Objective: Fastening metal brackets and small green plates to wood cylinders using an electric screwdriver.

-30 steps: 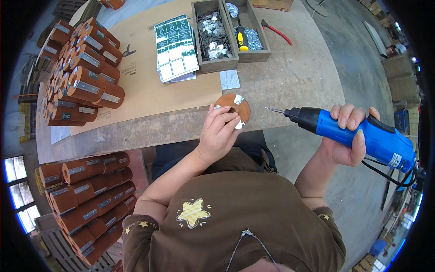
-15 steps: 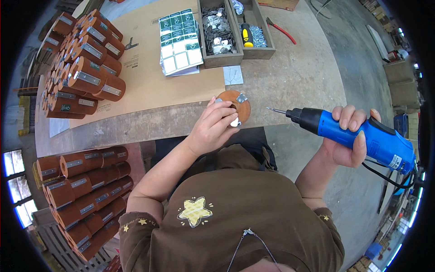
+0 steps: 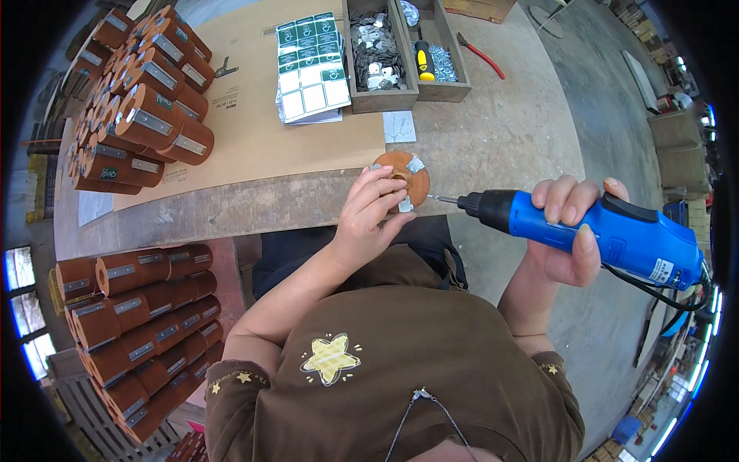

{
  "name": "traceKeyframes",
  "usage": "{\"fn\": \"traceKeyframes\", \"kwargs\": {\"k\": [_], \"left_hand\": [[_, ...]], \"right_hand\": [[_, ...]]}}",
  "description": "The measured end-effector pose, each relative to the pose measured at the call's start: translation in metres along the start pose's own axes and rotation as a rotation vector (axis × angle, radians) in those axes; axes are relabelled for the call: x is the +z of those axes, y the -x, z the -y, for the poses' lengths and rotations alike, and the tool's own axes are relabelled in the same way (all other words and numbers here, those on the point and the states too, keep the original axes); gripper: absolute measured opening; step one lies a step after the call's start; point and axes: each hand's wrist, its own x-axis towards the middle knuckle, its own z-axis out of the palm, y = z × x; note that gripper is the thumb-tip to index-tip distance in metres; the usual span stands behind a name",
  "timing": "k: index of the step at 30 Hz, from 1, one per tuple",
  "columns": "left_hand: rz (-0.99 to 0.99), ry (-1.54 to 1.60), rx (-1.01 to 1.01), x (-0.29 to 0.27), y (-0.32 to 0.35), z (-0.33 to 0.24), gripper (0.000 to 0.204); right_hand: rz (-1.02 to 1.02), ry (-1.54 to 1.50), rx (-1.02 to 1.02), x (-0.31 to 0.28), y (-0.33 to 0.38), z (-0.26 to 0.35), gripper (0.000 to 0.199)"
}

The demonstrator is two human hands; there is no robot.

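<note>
The right hand (image 3: 566, 231) was closed around the body of a blue electric screwdriver (image 3: 593, 231), fingers wrapped over the top and thumb beneath, with the black cord trailing off to the right. The tool lay nearly level, its bit (image 3: 444, 199) pointing left and stopping just short of the workpiece, not yet touching it.

The left hand (image 3: 369, 219) was curled over a round brown disc (image 3: 404, 179) at the near edge of the workbench (image 3: 508, 131), fingertips pinching it and pressing a small silver metal plate (image 3: 406, 204) against its lower rim. A second plate (image 3: 416, 164) showed on the upper right of the disc. Whether a screw was already seated could not be told.

Assessment: the step in hand appeared to be fastening the lower plate. To do it well, the bit should be brought square to the screw head before the trigger is pressed, the fingertips kept clear of the tip, and the disc held firmly so that it does not spin or slide off the bench edge.

Beyond the disc lay a cardboard sheet (image 3: 254, 138) carrying a stack of green and white label sheets (image 3: 312, 65) and a pile of brown cylinders with silver plates (image 3: 138, 108). Two wooden trays (image 3: 385, 100) held metal parts, and red-handled pliers (image 3: 481, 54) lay farther back. More cylinders (image 3: 131, 323) were stacked below the bench at left.
</note>
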Motion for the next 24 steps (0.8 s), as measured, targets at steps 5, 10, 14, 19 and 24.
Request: {"fn": "traceKeyframes", "kwargs": {"k": [5,10,14,19,24], "left_hand": [[-0.040,-0.016,-0.042,0.004,0.003,-0.002,0.032],[-0.058,-0.005,-0.041,0.005,0.004,-0.002,0.032],[-0.069,0.009,-0.044,0.005,0.006,0.000,0.032],[-0.079,0.015,-0.043,0.004,0.004,-0.001,0.032],[-0.083,0.016,-0.049,0.006,0.006,0.000,0.033]], "right_hand": [[0.013,0.014,0.065,0.015,0.001,-0.006,0.056],[-0.016,0.077,0.141,0.029,-0.001,-0.008,0.054],[0.078,0.121,0.111,0.033,-0.003,-0.014,0.054],[0.101,0.152,0.132,0.038,-0.005,-0.017,0.053],[0.095,0.134,0.151,0.040,-0.004,-0.022,0.053]]}}
